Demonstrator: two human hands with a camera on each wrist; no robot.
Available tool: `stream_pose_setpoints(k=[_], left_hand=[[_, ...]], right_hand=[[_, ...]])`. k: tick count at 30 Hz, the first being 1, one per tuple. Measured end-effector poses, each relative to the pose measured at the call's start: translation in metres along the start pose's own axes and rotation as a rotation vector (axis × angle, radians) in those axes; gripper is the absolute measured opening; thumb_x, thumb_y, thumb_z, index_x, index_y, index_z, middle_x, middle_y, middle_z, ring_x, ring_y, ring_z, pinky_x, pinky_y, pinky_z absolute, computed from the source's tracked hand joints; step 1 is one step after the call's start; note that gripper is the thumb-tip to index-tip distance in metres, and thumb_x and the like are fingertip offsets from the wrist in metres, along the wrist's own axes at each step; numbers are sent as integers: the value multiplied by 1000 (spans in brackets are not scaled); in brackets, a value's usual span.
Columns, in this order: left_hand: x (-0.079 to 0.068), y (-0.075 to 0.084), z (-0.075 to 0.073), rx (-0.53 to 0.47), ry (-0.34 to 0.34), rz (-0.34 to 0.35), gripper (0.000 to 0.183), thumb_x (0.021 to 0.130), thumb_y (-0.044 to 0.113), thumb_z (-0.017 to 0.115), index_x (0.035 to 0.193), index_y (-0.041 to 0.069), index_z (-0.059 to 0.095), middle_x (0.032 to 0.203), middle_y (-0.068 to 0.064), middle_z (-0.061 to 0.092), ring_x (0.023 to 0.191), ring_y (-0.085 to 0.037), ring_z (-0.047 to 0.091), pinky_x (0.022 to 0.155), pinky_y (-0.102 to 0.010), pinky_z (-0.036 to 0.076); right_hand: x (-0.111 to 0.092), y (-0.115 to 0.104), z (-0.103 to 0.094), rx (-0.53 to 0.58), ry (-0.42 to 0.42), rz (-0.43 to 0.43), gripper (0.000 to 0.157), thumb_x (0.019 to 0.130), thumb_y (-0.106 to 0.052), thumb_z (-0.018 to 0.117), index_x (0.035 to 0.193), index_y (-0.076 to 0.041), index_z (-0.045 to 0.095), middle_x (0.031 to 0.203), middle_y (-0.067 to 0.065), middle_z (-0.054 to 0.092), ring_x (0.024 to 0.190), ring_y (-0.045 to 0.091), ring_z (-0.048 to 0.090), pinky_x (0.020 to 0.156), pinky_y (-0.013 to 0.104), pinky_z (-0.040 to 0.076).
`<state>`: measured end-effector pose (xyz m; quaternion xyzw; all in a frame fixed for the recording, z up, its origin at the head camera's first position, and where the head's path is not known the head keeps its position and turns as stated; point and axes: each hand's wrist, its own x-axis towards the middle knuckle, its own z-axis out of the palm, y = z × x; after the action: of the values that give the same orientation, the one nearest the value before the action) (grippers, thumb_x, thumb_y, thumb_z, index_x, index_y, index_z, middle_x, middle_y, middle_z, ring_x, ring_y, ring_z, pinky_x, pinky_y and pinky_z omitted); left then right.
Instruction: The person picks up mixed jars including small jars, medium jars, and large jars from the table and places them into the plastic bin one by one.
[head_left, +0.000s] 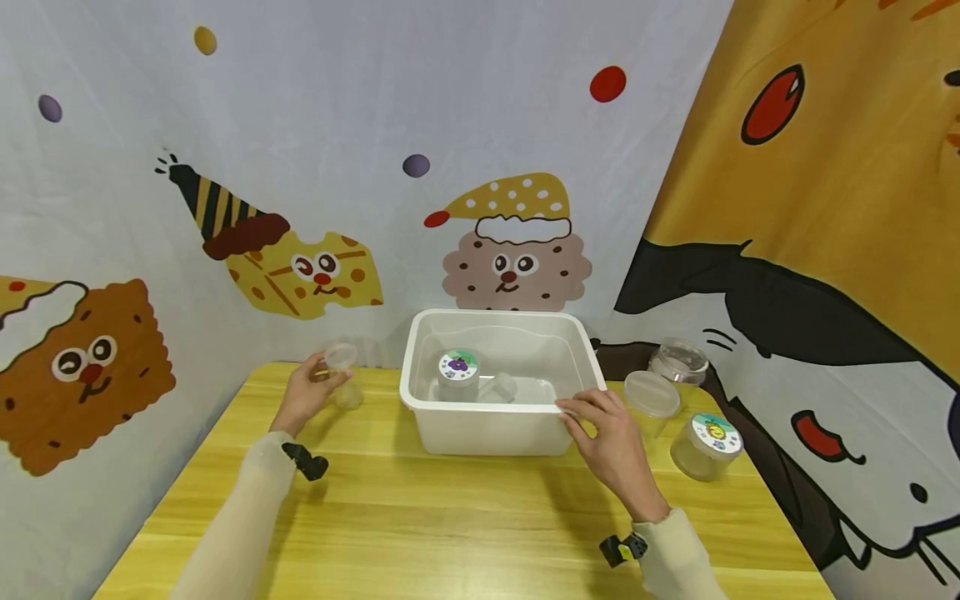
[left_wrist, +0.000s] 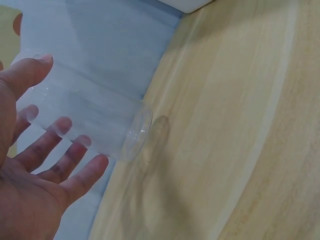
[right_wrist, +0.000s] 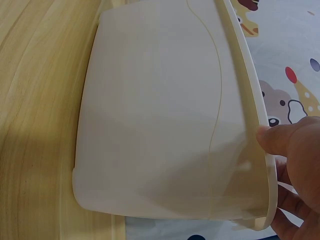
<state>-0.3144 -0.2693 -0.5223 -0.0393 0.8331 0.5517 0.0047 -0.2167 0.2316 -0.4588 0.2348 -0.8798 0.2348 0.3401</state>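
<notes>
At the table's left back, my left hand (head_left: 306, 393) holds a clear plastic jar (left_wrist: 95, 110) between thumb and fingers. The jar stands upright in the head view, its base close to the tabletop; whether it touches the wood I cannot tell. A white plastic bin (head_left: 491, 431) sits at the middle back. My right hand (head_left: 613, 446) pinches its front right rim, thumb outside and fingers over the edge, as the right wrist view shows. Inside the bin are a jar with a grape-labelled lid (head_left: 458, 367) and a small clear plastic piece (head_left: 501, 387), partly hidden by the front wall.
Right of the bin stand a jar with a yellow-fruit label (head_left: 707, 447), a clear jar with a pale lid (head_left: 652, 395) and another clear jar (head_left: 678, 362) behind. A printed cloth (head_left: 315, 100) hangs along the back of the wooden table (head_left: 420, 525).
</notes>
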Motion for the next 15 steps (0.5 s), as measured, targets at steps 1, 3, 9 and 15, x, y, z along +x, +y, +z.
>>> stream_pose_setpoints(k=[1,3,9,15], left_hand=[[0,1,0,2,1,3,93,93,56,70,164,18,23,161,-23,33,150,-48,31,114,-62,42],[-1,3,-1,8,4,8,92,93,56,70,164,19,24,162,-23,33,150,-48,32,114,-62,42],[-3,10,-2,11,18,35,85,95,51,70,163,21,29,160,-20,37,148,-46,35,113,-64,42],[-5,19,-4,54,32,75,87,94,57,68,163,21,29,157,-21,40,145,-44,39,110,-64,44]], right_hand=[[0,0,0,1,-1,1,27,80,-9,87,105,-17,81,99,-1,71,90,17,59,71,35,53],[0,0,0,3,-3,3,27,81,-9,87,105,-17,81,99,-1,71,90,17,59,71,35,53],[-1,0,0,1,-6,7,26,81,-9,87,105,-16,81,99,-1,71,91,17,59,71,36,54],[0,-1,0,4,-5,10,26,81,-9,87,105,-16,81,99,-1,71,91,17,59,72,37,55]])
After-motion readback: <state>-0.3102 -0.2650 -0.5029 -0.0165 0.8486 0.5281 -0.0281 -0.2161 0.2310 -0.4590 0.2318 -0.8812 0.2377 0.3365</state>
